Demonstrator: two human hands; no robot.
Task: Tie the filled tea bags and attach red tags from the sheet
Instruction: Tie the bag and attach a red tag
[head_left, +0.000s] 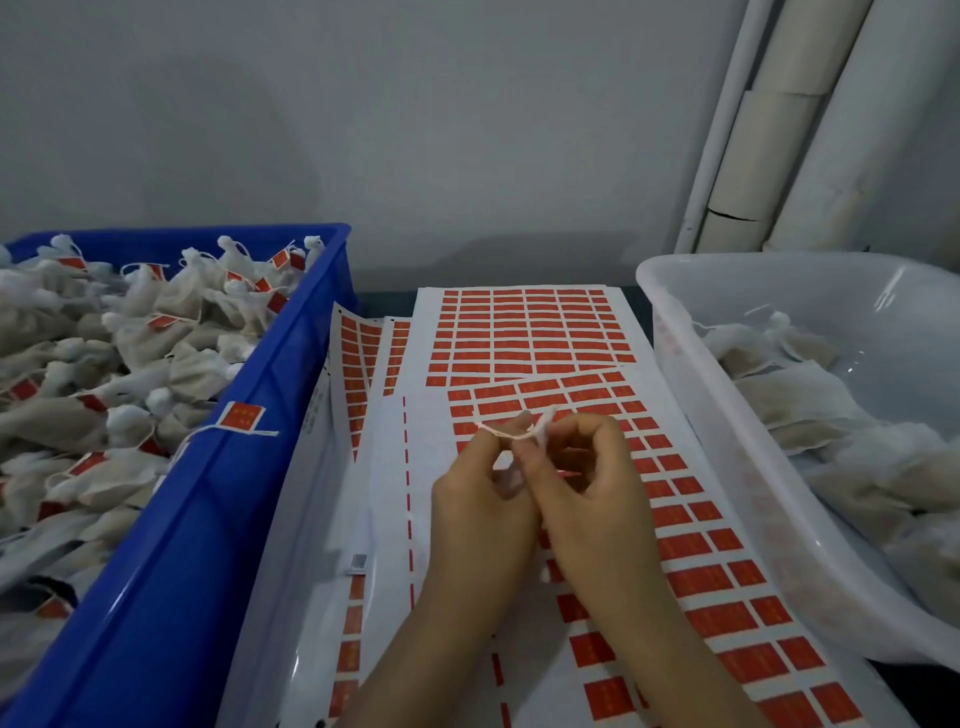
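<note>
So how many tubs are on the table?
2. A blue tub on the left holds tagged tea bags; a clear tub on the right holds untagged ones. Others may sit out of view.

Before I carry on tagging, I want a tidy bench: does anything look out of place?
One red tag on its string hangs over the blue crate's rim instead of lying inside with the other bags.

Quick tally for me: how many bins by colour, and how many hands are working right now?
Blue bin: 1
Clear bin: 1
Hands, left hand and right hand, both with a grip on the string: 2
Total: 4
</note>
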